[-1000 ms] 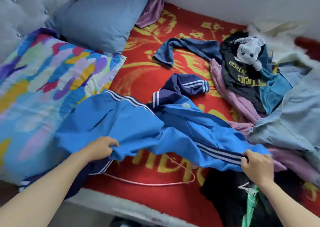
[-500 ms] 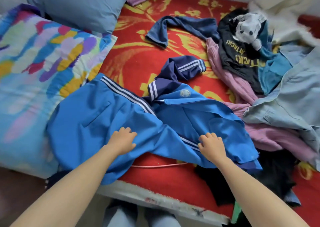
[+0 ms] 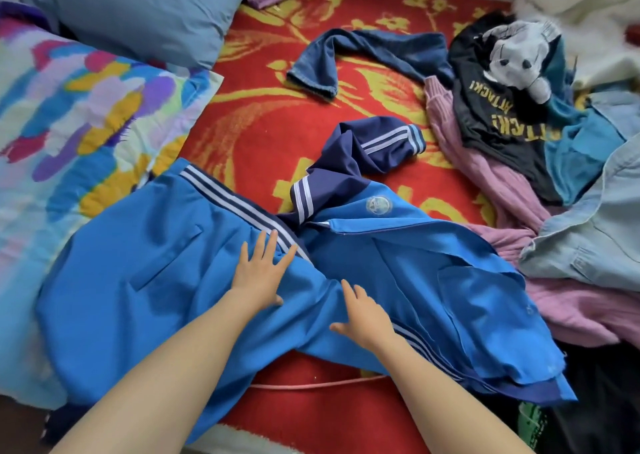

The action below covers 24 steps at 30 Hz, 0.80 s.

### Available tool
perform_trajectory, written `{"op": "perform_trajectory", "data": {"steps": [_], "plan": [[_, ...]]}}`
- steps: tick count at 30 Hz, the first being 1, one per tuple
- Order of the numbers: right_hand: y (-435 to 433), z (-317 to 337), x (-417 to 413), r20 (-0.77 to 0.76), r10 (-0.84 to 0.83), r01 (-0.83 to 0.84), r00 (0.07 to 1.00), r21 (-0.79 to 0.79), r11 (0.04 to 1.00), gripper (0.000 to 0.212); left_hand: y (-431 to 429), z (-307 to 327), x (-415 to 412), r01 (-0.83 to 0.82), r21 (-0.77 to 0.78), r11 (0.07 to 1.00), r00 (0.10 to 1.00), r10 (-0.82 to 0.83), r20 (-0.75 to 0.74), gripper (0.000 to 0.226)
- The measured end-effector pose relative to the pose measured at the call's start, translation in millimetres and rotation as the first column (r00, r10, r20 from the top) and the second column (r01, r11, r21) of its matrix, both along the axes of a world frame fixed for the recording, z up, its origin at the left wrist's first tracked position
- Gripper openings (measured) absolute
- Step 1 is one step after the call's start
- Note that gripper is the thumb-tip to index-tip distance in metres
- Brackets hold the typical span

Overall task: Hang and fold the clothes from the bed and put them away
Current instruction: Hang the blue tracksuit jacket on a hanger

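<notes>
blue track fabric covers the near side of the bed: the bright blue jacket, with navy collar, white stripes and a round chest badge, lies spread over the red and yellow blanket. its left part laps onto the multicoloured pillow.

your left hand lies palm down on the jacket just beside the striped seam, its fingers straight and spread. your right hand lies palm down on the cloth near it, a little closer to you, fingers straight and slightly apart, thumb out to the left.

one navy sleeve with a striped cuff is bunched above the collar. a thin pink cord shows on the blanket below the jacket's hem. a pale blue pillow sits at the head of the bed.

to the right is a heap of clothes: a denim jeans leg, a pink knit, a black t-shirt with yellow lettering, a grey and white plush toy lying on it, and a light denim shirt.
</notes>
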State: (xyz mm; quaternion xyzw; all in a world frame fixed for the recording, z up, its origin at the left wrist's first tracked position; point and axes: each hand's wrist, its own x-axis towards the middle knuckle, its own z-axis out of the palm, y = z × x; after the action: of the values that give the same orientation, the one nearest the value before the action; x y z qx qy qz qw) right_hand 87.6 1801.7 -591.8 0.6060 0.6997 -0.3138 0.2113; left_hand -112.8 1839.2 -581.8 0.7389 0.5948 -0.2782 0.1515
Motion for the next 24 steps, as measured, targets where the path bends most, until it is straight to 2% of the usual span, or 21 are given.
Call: {"op": "perform_trajectory", "data": {"steps": [3, 5, 7, 8, 10, 14, 15, 17, 19, 20, 22, 24], "plan": [[-12, -12, 3, 0.063, 0.013, -0.017, 0.998, 0.060, 0.998, 0.066, 3, 4, -8, 0.087, -0.036, 0.996, 0.996, -0.086, 0.014, 0.048], [-25, -11, 7, -0.023, 0.067, -0.060, 0.998, 0.229, 0.972, 0.052, -3, 5, -13, 0.278, 0.142, 0.950, 0.955, -0.289, 0.068, 0.029], [-42, -13, 19, -0.004, 0.283, -0.254, 0.959, 0.430, 0.866, 0.045, -15, 10, -25, 0.362, 0.206, 0.909, 0.913, -0.390, 0.116, 0.034], [-50, -12, 28, 0.007, 0.388, -0.341, 0.922, 0.492, 0.801, 0.037, -24, 8, -32, 0.404, 0.251, 0.880, 0.884, -0.446, 0.142, 0.036], [-66, -13, 43, 0.038, 0.555, -0.474, 0.831, 0.569, 0.672, 0.024, -50, 9, -44, 0.423, 0.227, 0.877, 0.872, -0.462, 0.163, 0.039], [-66, -2, 43, 0.094, 0.732, -0.678, 0.675, 0.471, 0.565, 0.013, -113, 21, -42, 0.370, 0.018, 0.929, 0.912, -0.367, 0.185, 0.044], [-59, 1, 37, 0.093, 0.737, -0.684, 0.670, 0.465, 0.563, 0.021, -123, 30, -35, 0.375, -0.065, 0.925, 0.917, -0.359, 0.177, 0.041], [-38, 8, 23, 0.065, 0.676, -0.603, 0.734, 0.522, 0.603, 0.038, -134, 48, -24, 0.309, -0.289, 0.906, 0.948, -0.271, 0.164, 0.028], [-7, 18, 10, 0.098, 0.555, -0.501, 0.826, 0.580, 0.642, 0.034, -133, 49, -19, 0.186, -0.560, 0.807, 0.981, -0.180, 0.066, 0.031], [11, 21, 2, 0.130, 0.487, -0.465, 0.864, 0.577, 0.671, 0.033, -127, 52, -17, 0.126, -0.609, 0.783, 0.992, -0.101, 0.075, 0.030], [43, 25, -12, 0.196, 0.322, -0.376, 0.926, 0.527, 0.762, 0.049, -110, 52, -13, 0.004, -0.560, 0.829, 0.986, 0.091, 0.141, 0.031], [68, 25, -21, 0.217, 0.219, -0.304, 0.951, 0.537, 0.787, 0.059, -89, 48, -10, -0.110, -0.345, 0.932, 0.955, 0.195, 0.223, 0.034]]}}
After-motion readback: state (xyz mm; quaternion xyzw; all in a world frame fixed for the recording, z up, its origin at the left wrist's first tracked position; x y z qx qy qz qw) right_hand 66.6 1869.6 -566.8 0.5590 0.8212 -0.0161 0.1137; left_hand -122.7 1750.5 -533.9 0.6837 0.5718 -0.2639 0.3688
